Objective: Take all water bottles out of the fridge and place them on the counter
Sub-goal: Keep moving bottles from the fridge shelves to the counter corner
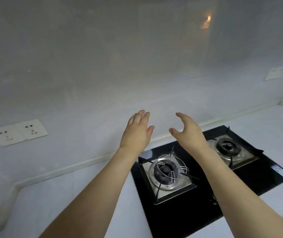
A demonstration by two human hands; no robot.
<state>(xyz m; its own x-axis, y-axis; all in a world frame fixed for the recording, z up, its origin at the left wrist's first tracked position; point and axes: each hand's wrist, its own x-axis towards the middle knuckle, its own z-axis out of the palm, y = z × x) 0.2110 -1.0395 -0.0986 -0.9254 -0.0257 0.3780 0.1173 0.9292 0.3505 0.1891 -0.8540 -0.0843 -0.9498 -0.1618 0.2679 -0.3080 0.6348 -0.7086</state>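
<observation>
Left hand (137, 133) and right hand (188, 133), spread and empty above the black glass two-burner hob (180, 212), risk knocking its wire trivet (169, 167).

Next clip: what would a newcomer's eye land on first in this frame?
Two bare forearms reach forward at centre, the left hand and right hand open and empty, palms facing each other. Beneath them a black glass two-burner gas hob sits in the white counter, and a white double wall socket is at left.
</observation>
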